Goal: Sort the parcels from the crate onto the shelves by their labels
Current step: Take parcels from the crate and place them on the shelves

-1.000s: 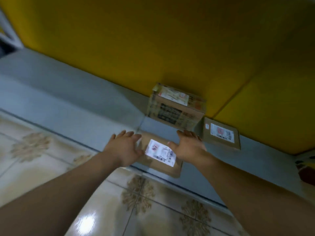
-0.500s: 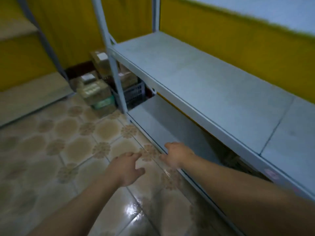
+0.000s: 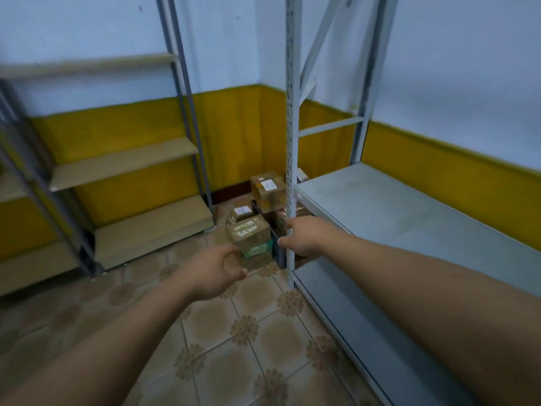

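Several cardboard parcels [image 3: 248, 231] with white labels are piled in the far corner on the floor, some in a dark crate [image 3: 275, 244] that is mostly hidden behind the shelf post. My left hand [image 3: 210, 272] hangs in the air short of the pile, fingers loosely curled, holding nothing. My right hand [image 3: 304, 237] reaches forward beside the grey shelf post [image 3: 291, 171], fingers curled and empty. The grey metal shelf [image 3: 409, 218] runs along the right wall with no parcels visible on this stretch.
A second rack with beige shelf boards [image 3: 131, 162] stands along the left wall. Patterned floor tiles [image 3: 243, 329] lie between the two racks. The walls are yellow below and pale blue above.
The view has swung from the low shelf where both hands left a labelled parcel, up and left to the corner pile. Both hands are now empty and stretched toward the crate.
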Tool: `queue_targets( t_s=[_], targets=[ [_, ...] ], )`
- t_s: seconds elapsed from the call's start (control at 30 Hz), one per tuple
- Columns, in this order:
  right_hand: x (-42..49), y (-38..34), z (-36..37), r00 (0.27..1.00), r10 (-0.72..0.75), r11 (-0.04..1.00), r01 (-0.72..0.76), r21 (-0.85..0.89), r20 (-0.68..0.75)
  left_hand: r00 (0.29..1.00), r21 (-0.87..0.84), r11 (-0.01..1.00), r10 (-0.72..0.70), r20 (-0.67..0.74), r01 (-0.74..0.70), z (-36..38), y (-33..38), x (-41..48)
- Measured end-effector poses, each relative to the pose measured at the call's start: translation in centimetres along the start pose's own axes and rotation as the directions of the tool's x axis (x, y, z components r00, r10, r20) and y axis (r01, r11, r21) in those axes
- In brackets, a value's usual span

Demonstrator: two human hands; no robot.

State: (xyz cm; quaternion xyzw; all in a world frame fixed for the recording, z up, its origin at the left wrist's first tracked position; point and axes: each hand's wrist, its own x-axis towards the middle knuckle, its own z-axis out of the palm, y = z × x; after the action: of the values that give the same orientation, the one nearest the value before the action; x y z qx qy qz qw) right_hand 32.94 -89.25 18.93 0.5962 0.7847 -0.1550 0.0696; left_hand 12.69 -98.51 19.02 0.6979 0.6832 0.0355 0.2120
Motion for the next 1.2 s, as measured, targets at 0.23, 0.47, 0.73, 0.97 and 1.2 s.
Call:
queue_targets(
  t_s=[0.23,0.47,0.73,0.97,1.2],
  targets=[
    [11.0,-1.4,-2.0,0.999,-0.003,1.000,0.004,0.014,-0.037,0.998,0.059,0.997,-0.047,0.043,0.045,-3.1,-4.2,8.3],
    [24.7,-4.8,-5.0,0.999,-0.036,0.993,0.037,0.114,-0.010,0.996,0.036,0.996,-0.083,0.028,0.082,-7.3,-9.1,20.2],
    [38.1,-8.3,-6.2,0.997,0.052,0.989,-0.059,0.137,0.055,0.996,-0.016,0.999,-0.048,0.076,0.049,-11.9,-18.3,33.0],
    [48.2,-10.2,-6.8,0.961,0.270,0.931,-0.277,0.238,0.065,0.978,-0.027,0.993,0.118,0.173,-0.115,-15.9,-25.4,45.8],
    [53.5,-7.1,-6.3,0.892,0.442,0.848,-0.451,0.279,0.101,0.925,-0.025,0.965,0.259,0.279,-0.263,-17.4,-26.1,57.8]
  ],
)
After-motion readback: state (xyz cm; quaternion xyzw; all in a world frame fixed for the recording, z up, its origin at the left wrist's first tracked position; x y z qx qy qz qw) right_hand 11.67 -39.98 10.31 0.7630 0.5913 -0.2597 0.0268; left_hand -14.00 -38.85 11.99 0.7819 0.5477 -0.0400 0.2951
